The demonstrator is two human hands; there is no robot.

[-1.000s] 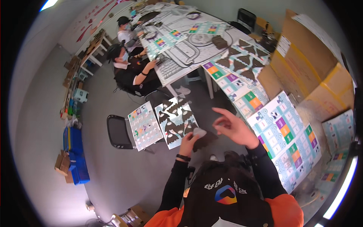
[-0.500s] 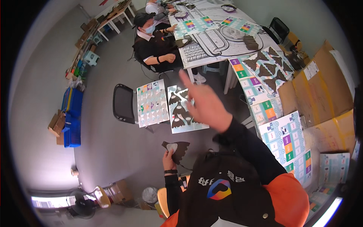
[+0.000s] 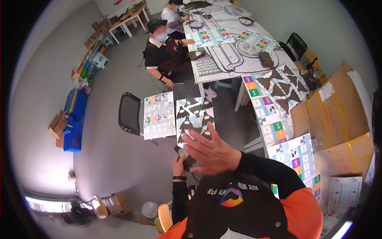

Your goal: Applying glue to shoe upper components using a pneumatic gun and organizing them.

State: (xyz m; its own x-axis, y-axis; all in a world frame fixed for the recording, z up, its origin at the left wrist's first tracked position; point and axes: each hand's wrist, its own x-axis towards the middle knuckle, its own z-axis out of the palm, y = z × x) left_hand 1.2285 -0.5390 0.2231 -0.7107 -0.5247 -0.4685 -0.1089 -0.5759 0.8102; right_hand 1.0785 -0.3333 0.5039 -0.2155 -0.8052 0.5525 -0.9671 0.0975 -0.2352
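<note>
My left hand (image 3: 178,166) is closed on a flat dark brown cut-out piece (image 3: 190,163) with a scalloped edge and a pale oval. Spread wide, my right hand (image 3: 213,154) is held above that piece and hides part of it; no object shows in its fingers. I cannot tell whether the right hand touches the piece. Just beyond my hands lies a printed sheet (image 3: 183,137) bearing several dark scalloped shapes with white ovals. To its left is a pale sheet (image 3: 159,119) with grey and coloured shapes.
A black-backed chair (image 3: 130,113) stands left of the sheets. Beyond, a masked person (image 3: 169,51) sits at a long table (image 3: 223,71) with printed sheets. On my right are more sheets (image 3: 292,155) and cardboard boxes (image 3: 338,103); blue bins (image 3: 73,133) sit far left.
My right hand has come down from a raised, pointing pose and now spreads over the brown piece. The seated person's near arm has lowered. The whole view has shifted slightly.
</note>
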